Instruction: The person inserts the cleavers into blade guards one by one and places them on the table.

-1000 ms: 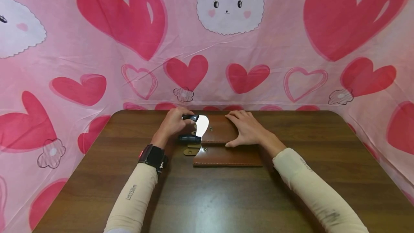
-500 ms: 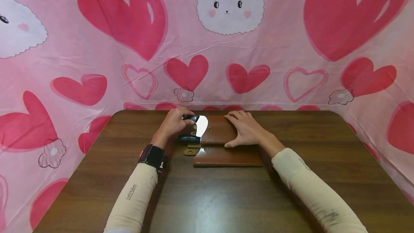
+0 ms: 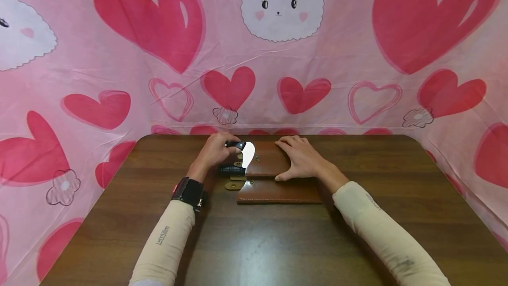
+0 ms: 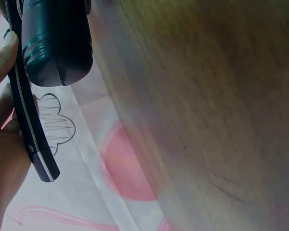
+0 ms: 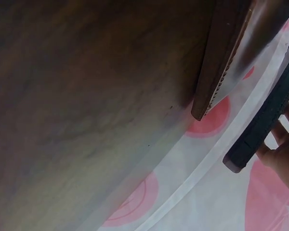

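In the head view my left hand (image 3: 216,150) pinches the black handle (image 4: 26,106) of a knife. Its bright white blade (image 3: 248,156) overlaps the left end of a brown leather sheath (image 3: 271,158); glare hides the blade's detail, and the rest of it is out of sight. My right hand (image 3: 301,157) grips that sheath across its right part, fingers at the far edge and thumb at the near edge. A thick ridged black handle (image 3: 232,170) lies just nearer than the knife handle. Closer to me is a second brown leather sheath (image 3: 282,192).
Tan straps with snaps (image 3: 234,186) stick out left of the sheaths. Everything rests on a brown wooden table (image 3: 254,242), near its far edge. Behind it hangs a pink cloth (image 3: 337,56) printed with hearts and rabbits.
The knife handle has shifted slightly right and the held sheath slightly left, with a little less blade showing. Both hands keep their grips, and the near sheath stays put.
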A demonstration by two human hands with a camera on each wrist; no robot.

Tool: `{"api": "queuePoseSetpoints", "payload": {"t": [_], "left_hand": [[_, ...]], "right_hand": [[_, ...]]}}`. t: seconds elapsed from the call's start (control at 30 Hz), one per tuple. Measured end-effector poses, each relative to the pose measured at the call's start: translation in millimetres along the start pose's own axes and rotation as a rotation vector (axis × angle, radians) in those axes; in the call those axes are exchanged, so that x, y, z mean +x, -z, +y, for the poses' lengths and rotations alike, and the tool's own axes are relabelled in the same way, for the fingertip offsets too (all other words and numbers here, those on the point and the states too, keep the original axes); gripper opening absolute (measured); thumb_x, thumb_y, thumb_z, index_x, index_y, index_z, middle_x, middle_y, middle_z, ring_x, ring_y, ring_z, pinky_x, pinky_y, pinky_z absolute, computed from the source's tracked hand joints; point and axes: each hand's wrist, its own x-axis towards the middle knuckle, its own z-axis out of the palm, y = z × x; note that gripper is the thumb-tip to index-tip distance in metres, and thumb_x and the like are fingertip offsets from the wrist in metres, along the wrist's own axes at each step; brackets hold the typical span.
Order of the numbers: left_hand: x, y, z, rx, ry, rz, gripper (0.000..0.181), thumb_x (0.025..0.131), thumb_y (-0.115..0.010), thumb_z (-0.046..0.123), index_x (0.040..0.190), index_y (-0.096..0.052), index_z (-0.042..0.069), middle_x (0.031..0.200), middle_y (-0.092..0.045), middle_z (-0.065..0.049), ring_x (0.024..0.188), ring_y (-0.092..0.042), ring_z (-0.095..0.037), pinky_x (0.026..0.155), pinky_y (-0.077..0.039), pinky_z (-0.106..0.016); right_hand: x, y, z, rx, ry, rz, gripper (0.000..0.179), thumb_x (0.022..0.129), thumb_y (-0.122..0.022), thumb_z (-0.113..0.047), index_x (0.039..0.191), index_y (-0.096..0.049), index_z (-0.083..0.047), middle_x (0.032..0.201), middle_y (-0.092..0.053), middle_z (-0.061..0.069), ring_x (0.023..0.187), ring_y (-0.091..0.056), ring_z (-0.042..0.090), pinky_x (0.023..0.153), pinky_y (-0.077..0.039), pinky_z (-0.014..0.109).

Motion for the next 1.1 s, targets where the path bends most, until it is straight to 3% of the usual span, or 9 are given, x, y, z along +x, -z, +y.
{"api": "queuePoseSetpoints", "payload": {"t": [0.9, 1.1], "left_hand": [[3.2, -8.0, 5.6, 0.004, -0.084, 0.025, 0.023, 0.084, -0.081, 0.006, 0.106, -0.078, 0.003, 0.105, -0.074, -0.011, 0.103, -0.064, -0.029, 0.094, -0.048, -0.047], [3.0, -8.6, 7.2, -0.009, -0.073, 0.022, 0.022, 0.085, -0.081, 0.006, 0.107, -0.078, 0.003, 0.106, -0.074, -0.011, 0.102, -0.064, -0.029, 0.094, -0.048, -0.046]], "right_hand": [[2.7, -2.9, 1.2, -0.028, -0.010, 0.049, 0.111, 0.063, -0.079, -0.074, 0.145, -0.052, -0.003, 0.140, -0.051, 0.015, 0.128, -0.044, 0.036, 0.103, -0.034, 0.056], [2.2, -3.7, 1.6, -0.025, 0.004, 0.068, 0.111, 0.063, -0.080, -0.074, 0.144, -0.053, -0.003, 0.139, -0.051, 0.015, 0.128, -0.044, 0.035, 0.103, -0.034, 0.055]]}}
